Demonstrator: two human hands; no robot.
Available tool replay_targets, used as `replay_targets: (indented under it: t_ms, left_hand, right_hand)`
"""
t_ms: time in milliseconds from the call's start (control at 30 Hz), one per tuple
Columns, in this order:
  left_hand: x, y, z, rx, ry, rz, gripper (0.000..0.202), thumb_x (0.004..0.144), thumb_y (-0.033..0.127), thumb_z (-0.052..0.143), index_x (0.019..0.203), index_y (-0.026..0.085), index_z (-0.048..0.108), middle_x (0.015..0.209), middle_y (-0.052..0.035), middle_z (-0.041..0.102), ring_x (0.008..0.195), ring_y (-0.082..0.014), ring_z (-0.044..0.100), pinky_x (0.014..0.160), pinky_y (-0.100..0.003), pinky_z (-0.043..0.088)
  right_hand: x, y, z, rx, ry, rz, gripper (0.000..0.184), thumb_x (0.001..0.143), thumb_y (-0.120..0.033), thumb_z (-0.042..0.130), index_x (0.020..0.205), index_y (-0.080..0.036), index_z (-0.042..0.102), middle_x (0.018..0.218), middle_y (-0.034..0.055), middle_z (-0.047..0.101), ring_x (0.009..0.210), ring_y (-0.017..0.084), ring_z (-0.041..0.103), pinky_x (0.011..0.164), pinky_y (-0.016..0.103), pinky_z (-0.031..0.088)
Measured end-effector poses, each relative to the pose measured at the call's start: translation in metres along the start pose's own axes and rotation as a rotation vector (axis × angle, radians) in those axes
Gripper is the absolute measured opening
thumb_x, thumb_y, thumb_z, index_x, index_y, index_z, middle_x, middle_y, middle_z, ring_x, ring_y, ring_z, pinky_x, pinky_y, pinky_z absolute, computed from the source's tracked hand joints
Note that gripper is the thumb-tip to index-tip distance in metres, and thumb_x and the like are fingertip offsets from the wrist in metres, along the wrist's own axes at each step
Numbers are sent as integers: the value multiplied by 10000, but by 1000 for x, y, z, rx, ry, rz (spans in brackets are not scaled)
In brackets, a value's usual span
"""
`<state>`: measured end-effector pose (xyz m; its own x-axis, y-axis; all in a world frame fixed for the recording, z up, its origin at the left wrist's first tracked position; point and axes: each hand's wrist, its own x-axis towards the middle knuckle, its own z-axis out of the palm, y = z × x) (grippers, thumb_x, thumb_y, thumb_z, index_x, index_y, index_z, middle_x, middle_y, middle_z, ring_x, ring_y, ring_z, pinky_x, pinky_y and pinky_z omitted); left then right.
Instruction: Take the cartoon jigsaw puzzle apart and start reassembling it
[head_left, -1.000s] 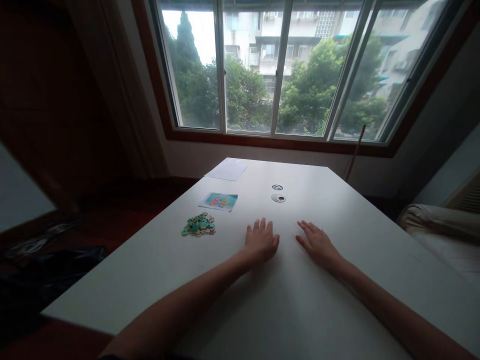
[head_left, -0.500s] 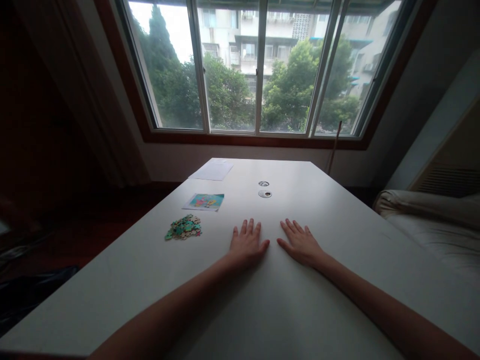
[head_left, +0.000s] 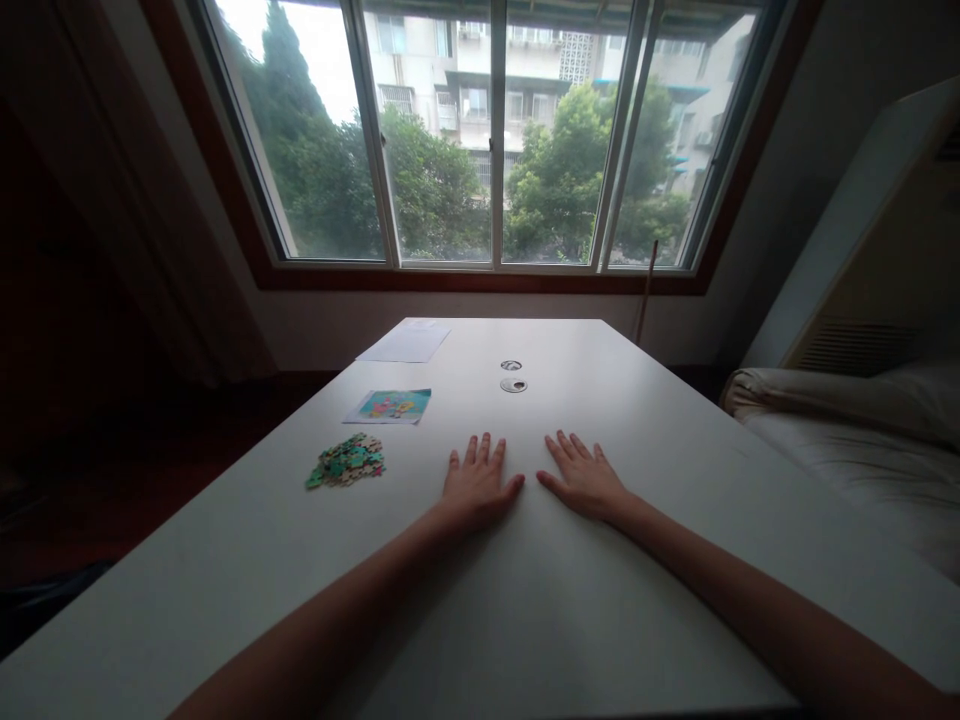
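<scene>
Both palms rest flat on a white table [head_left: 570, 620]. My left hand [head_left: 480, 480] has its fingers spread and holds nothing. My right hand [head_left: 583, 474] lies a short gap away, also spread and holding nothing. Left of my left hand is a heap of jigsaw puzzle pieces [head_left: 346, 462], mostly green with some bare brown sides. Just beyond the heap lies a colourful picture sheet [head_left: 391, 406], blue with pink and yellow figures too small to make out. Neither hand touches the pieces or the picture.
A white paper sheet [head_left: 405, 342] lies at the table's far left corner. Two round fittings, a nearer disc [head_left: 514, 385] and a farther one [head_left: 511, 366], sit in the tabletop. A pale sofa [head_left: 832, 430] stands at the right. Beyond the far edge is a window [head_left: 442, 200].
The whole view has shifted, so the table and everything on it appear slightly farther left. Both hands stay flat in the same places on the table.
</scene>
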<state>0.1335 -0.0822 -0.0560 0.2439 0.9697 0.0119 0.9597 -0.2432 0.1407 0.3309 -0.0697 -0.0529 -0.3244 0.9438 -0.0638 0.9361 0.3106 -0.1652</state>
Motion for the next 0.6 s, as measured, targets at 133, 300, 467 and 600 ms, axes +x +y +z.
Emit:
replay_targets:
  t_ms: [133,300,467,600]
  left_hand:
    - [-1,1,1,6,-3,1,746,822,638,209,1399,166,184,1459,-153,87,1326,-342,57,991,-591,96]
    - [-2,2,1,20,-5,-3,734,827,630,202,1400,173,178,1459,-146,89,1327,-337,62,992,-585,108]
    - [-4,4,0,43,-12,-9,732,828,633,187,1399,175,181,1460,-139,97,1327,-335,63,994,-580,114]
    - [-6,6,-1,66,-6,-17,713,836,617,170,1400,181,179,1463,-124,104,1330,-319,73,1004,-566,114]
  right_hand:
    - [-3,1,-1,7,7,-6,772,802,-667,136,1415,-198,118,1476,78,71,1346,265,57,1038,525,37]
    - [-5,0,-1,15,1,1,763,804,-662,146,1415,-207,118,1478,67,60,1347,266,47,1037,528,34]
    - [-7,0,-2,18,1,-1,764,802,-663,151,1414,-205,125,1478,74,66,1347,264,45,1038,521,33]
    - [-8,0,-3,7,-13,3,767,802,-665,135,1415,-205,112,1478,78,60,1348,261,42,1038,518,33]
